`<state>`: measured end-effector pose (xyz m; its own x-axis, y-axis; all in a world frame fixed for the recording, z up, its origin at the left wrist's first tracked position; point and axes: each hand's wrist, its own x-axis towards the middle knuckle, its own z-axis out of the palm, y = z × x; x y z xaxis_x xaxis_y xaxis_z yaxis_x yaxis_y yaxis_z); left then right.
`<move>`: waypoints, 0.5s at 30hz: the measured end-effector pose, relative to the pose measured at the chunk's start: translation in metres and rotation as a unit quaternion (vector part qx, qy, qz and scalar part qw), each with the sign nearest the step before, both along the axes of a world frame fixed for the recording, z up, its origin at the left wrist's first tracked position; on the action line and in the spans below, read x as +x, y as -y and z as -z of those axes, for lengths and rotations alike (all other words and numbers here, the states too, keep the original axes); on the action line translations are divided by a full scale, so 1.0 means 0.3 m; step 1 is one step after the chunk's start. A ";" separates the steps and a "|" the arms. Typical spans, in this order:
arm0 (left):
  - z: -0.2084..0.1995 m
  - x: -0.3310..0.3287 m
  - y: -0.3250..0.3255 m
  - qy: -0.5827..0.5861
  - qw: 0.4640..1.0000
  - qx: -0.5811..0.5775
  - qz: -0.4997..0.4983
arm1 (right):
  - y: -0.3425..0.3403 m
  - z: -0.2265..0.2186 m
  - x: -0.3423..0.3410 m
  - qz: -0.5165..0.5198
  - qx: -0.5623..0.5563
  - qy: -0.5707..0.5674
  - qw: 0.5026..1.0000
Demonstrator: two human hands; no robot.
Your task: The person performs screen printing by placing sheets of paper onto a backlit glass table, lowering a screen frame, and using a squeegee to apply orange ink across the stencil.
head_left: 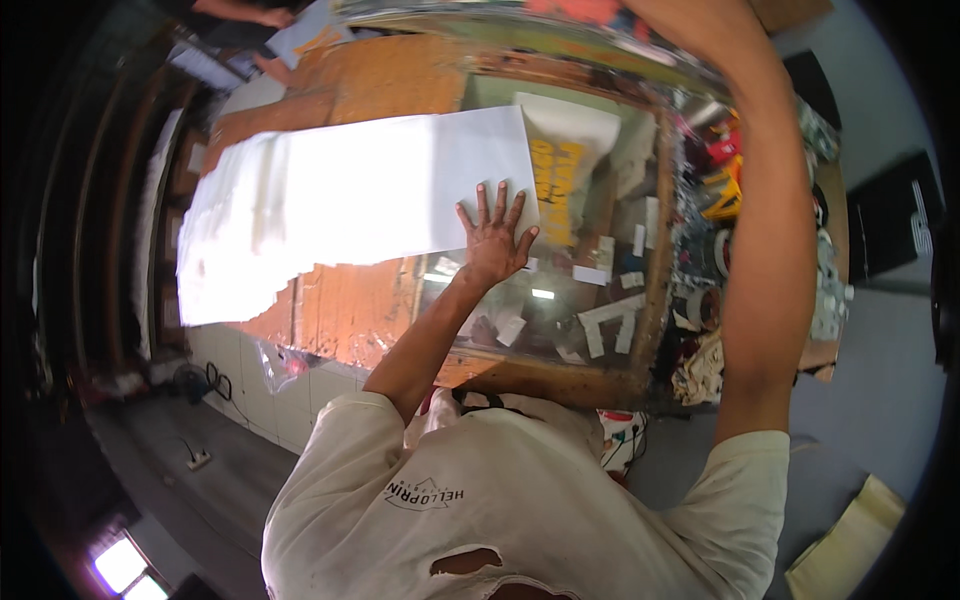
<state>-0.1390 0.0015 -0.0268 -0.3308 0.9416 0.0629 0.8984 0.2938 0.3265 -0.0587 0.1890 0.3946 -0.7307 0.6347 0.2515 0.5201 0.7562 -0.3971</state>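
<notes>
My left hand [495,235] lies flat with its fingers spread on the right end of a long spread of overlapping white sheets [340,190]. Bright light washes out much of their surface. Beneath that end is a glass-topped work surface [480,290] set in a wooden frame, with short white strips [592,275] stuck about it. Yellow lettering [558,190] shows just right of the sheets. My right arm [770,240] reaches up and away past the upper edge, so its hand is out of sight. Near it, a blurred frame-like edge [600,35] with red patches crosses the top.
A cluttered side shelf [710,260] on the right holds tape rolls, a cloth and a yellow item. Wooden boards [390,75] extend leftward under the sheets. Another person's hand [277,18] appears at the upper left. A power strip [199,460] lies on the floor.
</notes>
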 end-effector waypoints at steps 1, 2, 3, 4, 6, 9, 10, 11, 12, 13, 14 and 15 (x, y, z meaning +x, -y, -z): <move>0.004 0.052 -0.036 -0.001 1.000 0.015 0.021 | -0.028 0.012 0.007 -0.013 -0.009 0.003 1.000; 0.007 0.097 -0.064 0.000 0.999 0.013 0.039 | -0.045 0.031 0.011 -0.026 -0.001 -0.008 1.000; 0.003 0.173 -0.120 0.009 0.997 0.020 0.078 | -0.049 0.005 0.031 0.000 -0.003 0.016 1.000; 0.020 0.196 -0.124 0.006 0.997 0.011 0.077 | -0.056 0.018 -0.007 -0.013 -0.023 0.029 0.999; -0.003 0.281 -0.175 0.008 0.994 0.006 0.112 | -0.091 0.009 0.035 -0.078 0.005 0.036 0.996; 0.008 0.367 -0.201 0.006 0.992 -0.020 0.122 | -0.159 0.010 0.065 -0.164 0.001 0.042 0.986; 0.010 0.381 -0.202 0.010 0.992 -0.026 0.127 | -0.146 0.008 0.048 -0.134 0.001 0.047 0.990; 0.012 0.393 -0.199 0.015 0.991 -0.032 0.130 | -0.130 0.007 0.032 -0.104 0.001 0.054 0.993; 0.012 0.400 -0.195 0.018 0.990 -0.039 0.135 | -0.122 0.008 0.027 -0.083 0.011 0.057 0.995; 0.012 0.400 -0.185 0.039 0.991 -0.019 0.129 | -0.122 0.009 0.029 -0.079 0.016 0.059 0.995; 0.011 0.392 -0.166 0.061 0.991 0.000 0.122 | -0.118 0.010 0.034 -0.076 0.023 0.059 0.995; 0.004 0.382 -0.144 0.082 0.990 0.019 0.114 | -0.118 0.009 0.034 -0.077 0.030 0.059 0.995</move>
<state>-0.0246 0.0447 -0.0280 -0.1189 0.9909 0.0637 0.8743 0.0741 0.4797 -0.0484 0.2244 0.3920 -0.8444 0.4999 0.1928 0.4369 0.8507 -0.2924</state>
